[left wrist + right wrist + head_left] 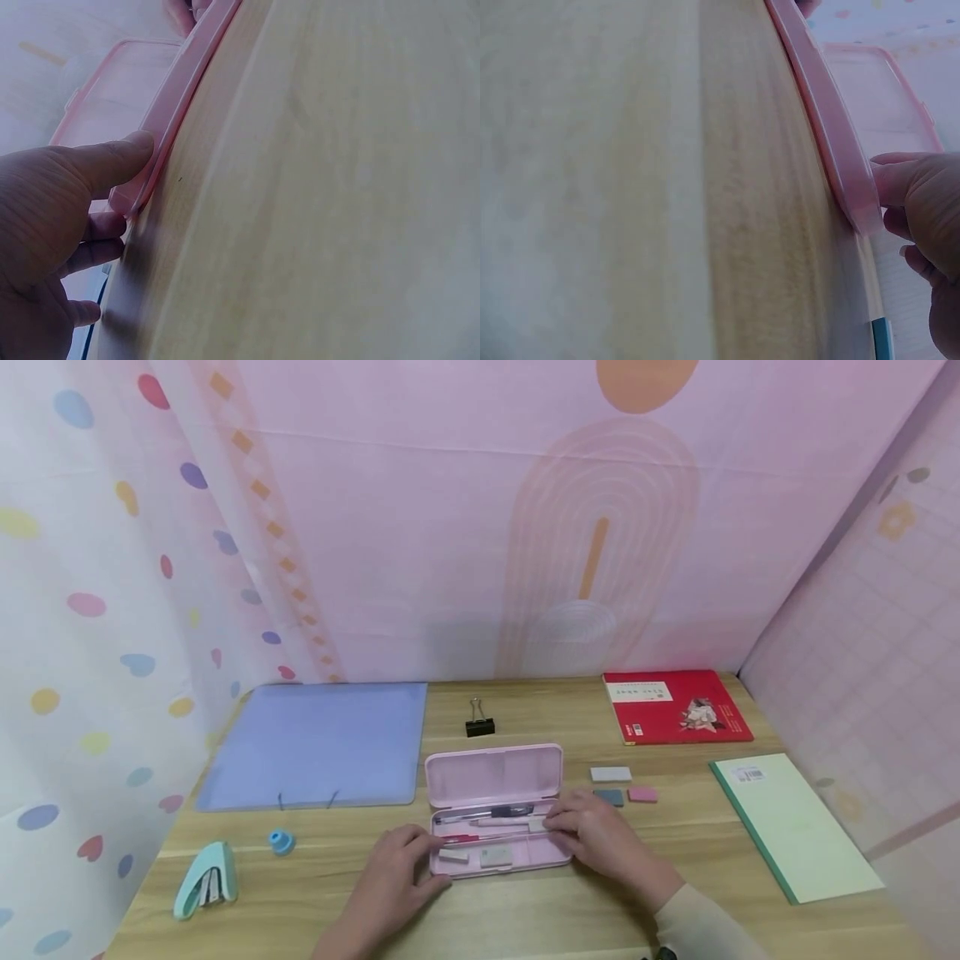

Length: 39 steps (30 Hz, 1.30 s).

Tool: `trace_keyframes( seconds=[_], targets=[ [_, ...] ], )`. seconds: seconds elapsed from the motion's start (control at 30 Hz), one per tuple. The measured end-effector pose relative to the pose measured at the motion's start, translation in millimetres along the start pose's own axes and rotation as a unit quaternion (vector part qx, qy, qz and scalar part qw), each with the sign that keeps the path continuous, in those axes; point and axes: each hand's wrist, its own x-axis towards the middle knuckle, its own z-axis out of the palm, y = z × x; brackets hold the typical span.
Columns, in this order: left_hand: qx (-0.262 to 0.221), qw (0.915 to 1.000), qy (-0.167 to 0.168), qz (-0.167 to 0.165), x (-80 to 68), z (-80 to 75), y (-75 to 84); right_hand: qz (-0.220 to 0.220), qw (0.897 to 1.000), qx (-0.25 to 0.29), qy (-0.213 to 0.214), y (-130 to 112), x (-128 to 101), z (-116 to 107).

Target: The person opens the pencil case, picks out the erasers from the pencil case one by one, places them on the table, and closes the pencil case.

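An open pink pencil case (pixel 495 847) lies at the middle of the wooden table (pixel 300 910), its lid (pixel 493 774) tipped back. Pens and two small erasers lie in its tray. My left hand (pixel 429 862) grips the case's left end; in the left wrist view the thumb (pixel 112 161) presses on the case's front rim (pixel 180 105) with the fingers curled past the corner. My right hand (pixel 561 825) grips the right end, and the right wrist view shows its thumb (pixel 904 176) against the case's corner (pixel 832 142).
A blue folder (pixel 315 743) lies at the back left and a black binder clip (pixel 480 723) behind the case. Three erasers (pixel 611 774) sit to the right, with a red book (pixel 675 706) and a green notebook (pixel 795 822). A mint stapler (pixel 206 878) and a small blue object (pixel 282 841) lie front left.
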Motion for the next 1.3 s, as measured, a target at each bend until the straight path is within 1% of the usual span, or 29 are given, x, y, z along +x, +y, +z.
trace_keyframes(
  seconds=[0.13,0.23,0.33,0.43,0.57,0.63,0.77,0.87,1.03,1.3],
  targets=[
    [-0.002,1.0000,0.000,0.002,0.2,-1.8,1.4,0.025,0.999,0.022,0.001,0,0,1],
    [-0.001,1.0000,0.001,0.003,0.1,-2.3,2.0,0.050,0.998,0.045,-0.006,-1,0,1],
    [-0.001,1.0000,0.001,0.003,-0.1,-2.0,2.0,0.075,0.995,0.064,-0.009,-3,-3,-4],
    [-0.005,1.0000,0.002,0.008,-0.4,-0.7,1.3,0.095,0.993,0.071,0.005,0,-9,-13],
    [-0.006,0.9998,0.007,0.016,-0.5,1.3,-0.3,0.131,0.989,0.055,0.033,16,-28,-29],
    [-0.006,0.9998,0.006,0.016,-0.4,1.8,-0.7,0.159,0.985,0.047,0.039,29,-41,-37],
    [-0.006,0.9999,0.004,0.011,-0.2,1.4,-0.8,0.217,0.975,0.039,0.035,55,-67,-46],
    [-0.004,0.9999,0.007,0.015,-0.4,-0.1,-0.7,0.243,0.969,0.029,0.025,67,-77,-48],
    [-0.002,0.9997,0.011,0.023,-1.1,-1.8,-0.4,0.240,0.970,0.017,0.021,75,-80,-47],
    [0.002,0.9998,0.004,0.019,0.3,-1.2,0.6,0.249,0.968,0.019,0.019,72,-77,-47]
  ],
)
